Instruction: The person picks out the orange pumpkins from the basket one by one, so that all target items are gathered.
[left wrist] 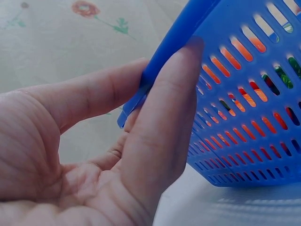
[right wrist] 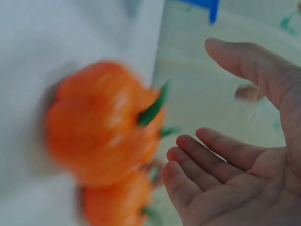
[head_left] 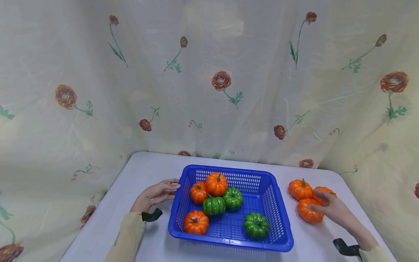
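Observation:
A blue slotted basket [head_left: 279,214] stands mid-table and holds three orange pumpkins [head_left: 216,183] and three green pumpkins [head_left: 256,225]. My left hand [head_left: 173,191] rests at the basket's left rim. In the left wrist view the left hand [left wrist: 164,66] has its straight thumb flat against the basket wall [left wrist: 249,117] and a finger behind the rim. Three more orange pumpkins [head_left: 300,189] lie on the table right of the basket. My right hand [head_left: 314,201] hovers over two of them, fingers relaxed. The right wrist view shows the right hand [right wrist: 193,101] empty beside a blurred orange pumpkin [right wrist: 99,122].
The white table [head_left: 147,171] is hemmed in at the back and on both sides by a cream curtain with a flower print [head_left: 221,80]. Bare tabletop lies left of the basket and along the front edge.

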The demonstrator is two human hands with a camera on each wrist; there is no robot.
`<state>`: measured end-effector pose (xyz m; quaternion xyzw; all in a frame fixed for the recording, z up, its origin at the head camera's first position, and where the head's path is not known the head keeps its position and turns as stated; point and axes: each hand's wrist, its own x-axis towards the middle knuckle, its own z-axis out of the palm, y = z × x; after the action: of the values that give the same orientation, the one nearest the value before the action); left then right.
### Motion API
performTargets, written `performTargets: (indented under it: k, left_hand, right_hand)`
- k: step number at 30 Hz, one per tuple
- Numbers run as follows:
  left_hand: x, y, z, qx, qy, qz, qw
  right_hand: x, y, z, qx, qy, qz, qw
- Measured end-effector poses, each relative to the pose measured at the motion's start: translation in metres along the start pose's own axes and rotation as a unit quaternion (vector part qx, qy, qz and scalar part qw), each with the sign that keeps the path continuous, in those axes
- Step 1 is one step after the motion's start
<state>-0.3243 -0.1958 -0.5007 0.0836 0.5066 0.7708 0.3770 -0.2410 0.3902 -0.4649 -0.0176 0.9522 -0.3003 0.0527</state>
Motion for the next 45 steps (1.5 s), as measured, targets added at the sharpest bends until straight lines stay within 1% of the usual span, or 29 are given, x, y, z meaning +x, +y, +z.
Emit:
performTargets:
  k: [4, 5, 8, 13, 16, 21, 25, 30, 34, 39, 45]
  left_hand:
    - [0.0, 0.001, 0.0, 0.003, 0.004, 0.001, 1.0]
    - [-0.001, 0.001, 0.0, 0.006, 0.004, 0.004, 1.0]
    - [-0.001, 0.001, 0.0, 0.005, 0.004, 0.005, 1.0]
    - [0.0, 0.0, 0.001, 0.007, 0.001, 0.004, 1.0]
    - [0.0, -0.001, 0.001, 0.011, 0.006, 0.004, 0.9999]
    - [0.002, -0.003, 0.0, -0.004, 0.023, 0.003, 0.9997]
    - [0.004, -0.004, -0.002, -0.013, 0.035, 0.003, 0.9993]
    - [0.005, -0.005, -0.004, -0.007, 0.04, 0.003, 0.9992]
    - [0.006, -0.006, -0.005, -0.003, 0.036, 0.0, 0.9993]
    - [0.004, -0.005, -0.005, 0.004, 0.017, 0.007, 0.9998]
    - [0.006, -0.007, -0.007, -0.006, 0.027, 0.009, 0.9996]
  right_hand:
    - [0.008, -0.036, -0.002, 0.007, 0.005, -0.046, 0.999]
    - [0.011, -0.044, -0.002, 0.01, 0.004, -0.059, 0.998]
    - [0.019, -0.071, 0.005, 0.018, -0.005, -0.08, 0.997]
    - [0.034, -0.113, 0.024, 0.02, -0.026, -0.126, 0.991]
    - [0.043, -0.135, 0.038, 0.021, -0.042, -0.148, 0.988]
    - [0.058, -0.164, 0.061, 0.023, -0.071, -0.184, 0.98]
    - [0.067, -0.183, 0.08, 0.038, -0.089, -0.208, 0.973]
    - [0.076, -0.203, 0.099, 0.05, -0.107, -0.211, 0.97]
    - [0.083, -0.214, 0.11, 0.043, -0.104, -0.198, 0.974]
    - [0.091, -0.222, 0.121, 0.034, -0.091, -0.179, 0.979]
    - [0.095, -0.228, 0.128, 0.043, -0.098, -0.155, 0.982]
